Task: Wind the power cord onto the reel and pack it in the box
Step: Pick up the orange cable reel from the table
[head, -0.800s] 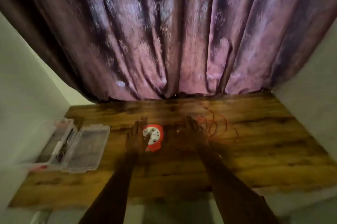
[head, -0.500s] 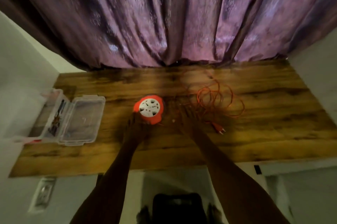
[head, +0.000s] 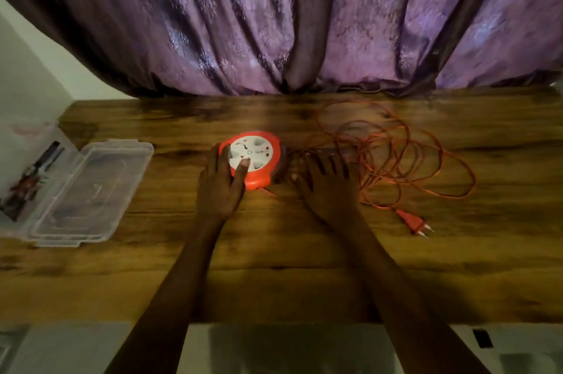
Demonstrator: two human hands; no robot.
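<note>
Leftward, tools [head: 33, 174] inside open box [head: 91, 190]

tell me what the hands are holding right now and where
The left hand grips the round orange-and-white cord reel at its left rim; the right hand holds nothing.
</note>
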